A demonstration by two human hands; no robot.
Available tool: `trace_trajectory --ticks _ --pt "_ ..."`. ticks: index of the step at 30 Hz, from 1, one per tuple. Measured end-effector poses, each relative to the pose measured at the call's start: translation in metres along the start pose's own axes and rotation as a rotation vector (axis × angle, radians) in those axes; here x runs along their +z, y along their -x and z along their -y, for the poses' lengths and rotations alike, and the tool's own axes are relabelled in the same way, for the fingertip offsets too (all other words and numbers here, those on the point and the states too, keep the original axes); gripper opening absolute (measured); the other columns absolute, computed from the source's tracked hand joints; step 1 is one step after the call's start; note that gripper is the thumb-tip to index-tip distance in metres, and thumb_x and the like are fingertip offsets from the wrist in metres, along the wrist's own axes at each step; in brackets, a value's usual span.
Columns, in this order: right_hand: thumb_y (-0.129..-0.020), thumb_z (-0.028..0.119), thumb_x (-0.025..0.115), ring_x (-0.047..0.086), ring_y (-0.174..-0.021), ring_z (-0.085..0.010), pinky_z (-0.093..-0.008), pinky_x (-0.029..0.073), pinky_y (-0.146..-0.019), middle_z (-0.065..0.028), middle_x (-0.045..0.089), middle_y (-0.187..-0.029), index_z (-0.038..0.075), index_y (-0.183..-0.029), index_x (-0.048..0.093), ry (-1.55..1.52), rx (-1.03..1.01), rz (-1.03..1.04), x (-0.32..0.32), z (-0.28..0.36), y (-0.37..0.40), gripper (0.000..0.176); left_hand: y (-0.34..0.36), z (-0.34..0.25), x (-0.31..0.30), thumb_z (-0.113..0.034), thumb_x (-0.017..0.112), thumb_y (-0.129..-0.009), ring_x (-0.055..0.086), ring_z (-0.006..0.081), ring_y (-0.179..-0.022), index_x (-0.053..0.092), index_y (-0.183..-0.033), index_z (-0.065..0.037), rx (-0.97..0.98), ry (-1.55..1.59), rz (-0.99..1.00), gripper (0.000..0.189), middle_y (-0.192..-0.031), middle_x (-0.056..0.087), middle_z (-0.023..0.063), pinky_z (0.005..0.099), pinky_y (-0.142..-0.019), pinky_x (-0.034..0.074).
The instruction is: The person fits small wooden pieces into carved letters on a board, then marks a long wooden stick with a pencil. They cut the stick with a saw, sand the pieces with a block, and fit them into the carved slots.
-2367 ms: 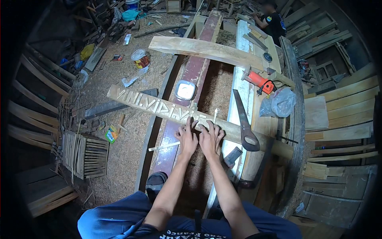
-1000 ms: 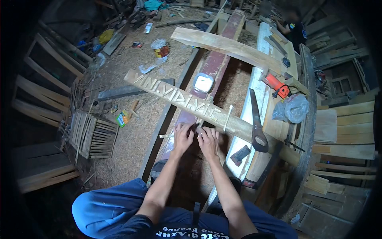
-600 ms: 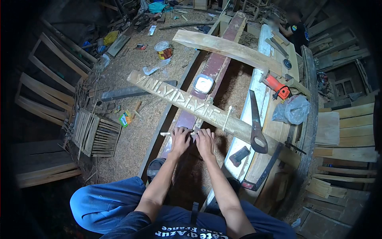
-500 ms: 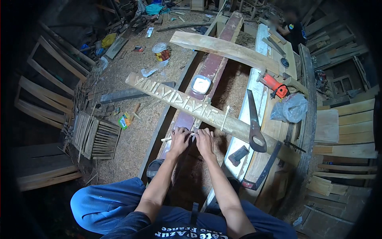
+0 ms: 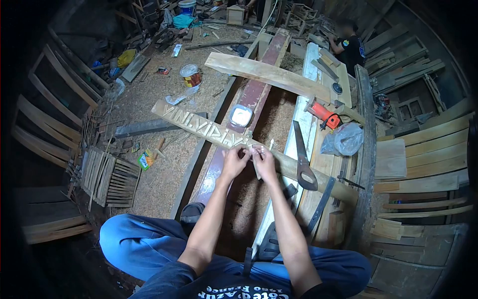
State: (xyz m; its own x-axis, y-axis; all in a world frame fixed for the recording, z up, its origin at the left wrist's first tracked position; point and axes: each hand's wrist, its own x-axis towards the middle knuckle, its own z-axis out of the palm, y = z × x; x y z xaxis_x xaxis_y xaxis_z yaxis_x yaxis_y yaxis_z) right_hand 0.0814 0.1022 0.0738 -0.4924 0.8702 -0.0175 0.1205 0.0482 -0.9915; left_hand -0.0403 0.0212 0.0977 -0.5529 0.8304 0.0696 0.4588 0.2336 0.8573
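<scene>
A long wooden plank (image 5: 201, 128) lies across the bench beams, with pale raised letters (image 5: 174, 114) along its left half. Right at its near edge my left hand (image 5: 234, 162) is closed, fingertips pinched together over the lettering; what they hold is too small to make out. Close beside it, my right hand (image 5: 264, 162) pinches a thin pale wooden strip, mostly hidden by the fingers. Another thin strip (image 5: 272, 143) shows just beyond the right hand. Behind the plank stands a square tub (image 5: 241, 116) of white stuff on the reddish beam (image 5: 256, 97).
To the right lie a handsaw (image 5: 302, 159), a red power tool (image 5: 322, 114) and a plastic bag (image 5: 347, 139). A second plank (image 5: 269, 72) crosses farther back. A paint can (image 5: 190, 75) stands on the shavings-covered floor. A co-worker (image 5: 351, 47) sits at the back right.
Both hands have moved up from over the reddish beam to the plank's lettering and drawn close together. The strip that stuck out left of my left hand no longer shows there. The view has shifted slightly.
</scene>
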Motion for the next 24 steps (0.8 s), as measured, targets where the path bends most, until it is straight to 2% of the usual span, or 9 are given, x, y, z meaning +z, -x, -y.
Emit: trace_trajectory --ticks 1,2,7,10,13,14,18,22,24 --pt "-0.102 0.014 0.064 0.066 -0.092 -0.0134 -0.0309 0.054 -0.087 -0.0096 0.072 -0.1 -0.004 -0.116 0.067 -0.054 0.085 0.045 -0.01 0.009 -0.006 0.023 -0.001 -0.01 0.002 -0.022 0.076 -0.09 0.064 0.0125 -0.072 0.072 -0.111 -0.001 -0.047 0.079 0.023 0.029 -0.082 0.074 0.0065 0.0313 -0.07 0.05" --pt "-0.101 0.016 0.063 0.071 -0.09 -0.0195 -0.0349 0.055 -0.082 -0.0149 0.075 -0.101 -0.001 -0.117 0.069 0.111 -0.019 0.058 -0.021 0.031 -0.007 0.024 -0.003 -0.006 0.012 -0.015 0.076 -0.09 0.064 0.0077 -0.074 0.073 -0.112 0.0 -0.054 0.251 -0.013 0.027 -0.083 0.076 0.0042 0.0279 -0.07 0.051" --pt "-0.097 0.015 0.063 0.069 -0.096 -0.0408 -0.0458 0.053 -0.089 -0.022 0.072 -0.104 0.003 -0.109 0.074 0.565 -0.232 0.038 -0.049 0.032 -0.022 0.02 0.004 0.013 0.022 -0.01 0.074 -0.09 0.066 0.0105 -0.075 0.073 -0.115 0.0 -0.024 0.212 -0.183 0.027 -0.084 0.076 0.0068 0.0286 -0.072 0.054" --pt "-0.094 0.016 0.067 0.068 -0.097 -0.0389 -0.0468 0.052 -0.086 -0.0186 0.073 -0.104 0.006 -0.105 0.074 0.645 -0.171 0.08 -0.051 0.018 -0.027 0.016 0.008 0.035 0.02 -0.013 0.073 -0.091 0.068 0.0192 -0.073 0.075 -0.113 -0.004 0.004 0.018 -0.292 0.024 -0.089 0.072 0.0122 0.0333 -0.069 0.055" --pt "-0.092 0.016 0.07 0.068 -0.098 -0.0375 -0.047 0.052 -0.084 -0.0162 0.072 -0.103 0.009 -0.103 0.074 0.679 -0.079 0.141 -0.048 0.008 -0.035 0.014 0.009 0.036 0.017 -0.017 0.074 -0.091 0.066 0.0228 -0.072 0.076 -0.111 -0.005 -0.076 -0.085 -0.199 0.023 -0.091 0.072 0.0148 0.0367 -0.072 0.051" --pt "-0.091 0.016 0.071 0.067 -0.099 -0.0371 -0.0472 0.052 -0.082 -0.015 0.071 -0.103 0.01 -0.103 0.073 0.691 -0.06 0.167 -0.047 0.005 -0.038 0.013 0.008 0.033 0.016 -0.024 0.069 -0.093 0.062 0.0313 -0.104 0.077 -0.109 -0.013 -0.158 -0.014 -0.131 0.021 -0.103 0.074 0.0085 0.0528 -0.104 0.034" --pt "-0.09 0.014 0.073 0.066 -0.099 -0.0385 -0.0477 0.052 -0.083 -0.0139 0.065 -0.105 0.01 -0.111 0.072 0.664 -0.14 0.159 -0.044 -0.001 -0.05 0.022 -0.003 0.023 0.024 -0.024 0.071 -0.092 0.055 0.0297 -0.115 0.078 -0.105 -0.014 -0.113 -0.219 -0.176 0.018 -0.108 0.073 0.0052 0.0599 -0.105 0.029" --pt "-0.088 0.005 0.071 0.064 -0.102 -0.0407 -0.0479 0.052 -0.086 -0.0195 0.063 -0.107 0.0 -0.114 0.07 0.645 -0.164 0.002 -0.035 -0.016 -0.045 0.027 -0.012 0.018 0.033 -0.024 0.071 -0.092 0.053 0.0301 -0.115 0.077 -0.105 -0.014 -0.134 -0.238 -0.166 0.018 -0.109 0.071 0.0047 0.0599 -0.106 0.028" --pt "-0.088 0.005 0.071 0.064 -0.101 -0.0409 -0.048 0.052 -0.086 -0.0197 0.063 -0.106 0.0 -0.114 0.07 0.642 -0.171 -0.035 -0.027 -0.019 -0.04 0.026 -0.014 0.021 0.036 -0.022 0.071 -0.091 0.049 0.0315 -0.12 0.077 -0.106 -0.016 -0.136 -0.258 -0.158 0.018 -0.12 0.065 0.0055 0.0591 -0.107 0.025"
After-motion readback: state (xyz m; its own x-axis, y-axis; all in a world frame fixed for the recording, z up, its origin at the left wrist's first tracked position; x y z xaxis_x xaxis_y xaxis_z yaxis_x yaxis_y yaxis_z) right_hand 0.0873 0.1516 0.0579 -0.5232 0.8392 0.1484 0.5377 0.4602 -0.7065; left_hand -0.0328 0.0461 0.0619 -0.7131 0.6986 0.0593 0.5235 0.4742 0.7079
